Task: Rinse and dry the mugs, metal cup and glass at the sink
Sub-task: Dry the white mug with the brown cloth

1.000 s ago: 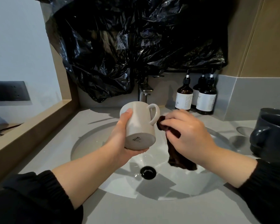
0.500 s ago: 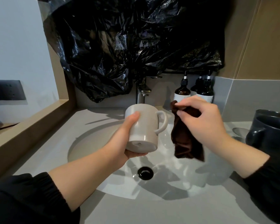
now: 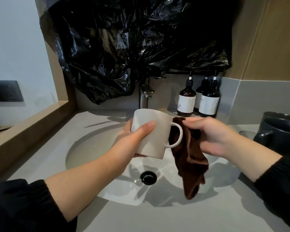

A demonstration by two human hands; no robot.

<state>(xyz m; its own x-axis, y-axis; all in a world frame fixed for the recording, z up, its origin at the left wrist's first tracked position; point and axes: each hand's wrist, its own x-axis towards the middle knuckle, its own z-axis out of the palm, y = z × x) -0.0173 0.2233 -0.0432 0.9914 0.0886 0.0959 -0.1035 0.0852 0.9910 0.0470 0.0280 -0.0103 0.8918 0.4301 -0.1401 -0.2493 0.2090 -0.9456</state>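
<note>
My left hand [image 3: 132,139] grips a beige mug [image 3: 155,133] upright over the white sink basin [image 3: 90,148], handle pointing right. My right hand [image 3: 213,136] pinches a dark brown cloth [image 3: 189,158] just right of the mug's handle; the cloth hangs down over the basin and touches the handle. A dark blue mug [image 3: 281,131] stands on the counter at the right edge, its handle facing left. A small round metal piece [image 3: 245,132] shows left of it, mostly hidden.
The faucet [image 3: 145,97] rises behind the mug, no water running. A black plastic bag [image 3: 132,47] covers the wall above. Three brown pump bottles [image 3: 199,101] stand at the back right. The black drain [image 3: 148,177] sits mid-basin. A wooden ledge [image 3: 32,128] borders the left.
The mug turned from tilted, bottom toward me, to upright. My right hand with the cloth lifted, then came back against the handle.
</note>
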